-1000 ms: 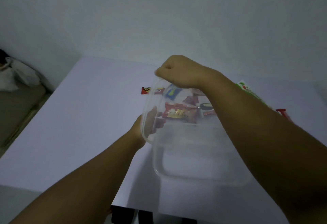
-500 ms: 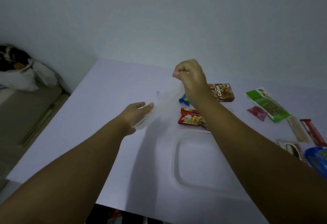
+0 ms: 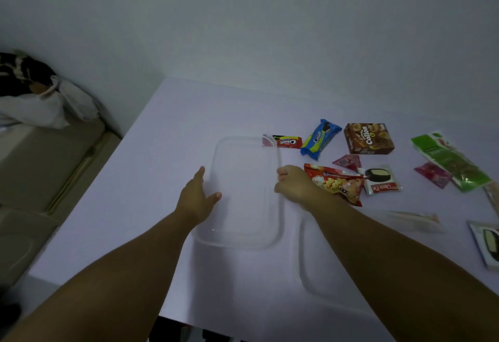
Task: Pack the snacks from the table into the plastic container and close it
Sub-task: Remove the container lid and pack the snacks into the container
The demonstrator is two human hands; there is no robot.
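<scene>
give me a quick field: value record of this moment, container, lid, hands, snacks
container: clear plastic container open on the table, nothing inside
lid: clear lid flat on the table to the container's right, partly under the right forearm
left hand: left hand open, at the container's left wall
right hand: right hand curled at the container's right rim
snacks: all still on the table, among them red chips bag, blue Oreo pack, brown Collon box, green packet
packing: not yet begun

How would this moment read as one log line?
stage: container set down, open | left hand: on container | right hand: at its other rim | lid: alongside | snacks: unpacked
</scene>
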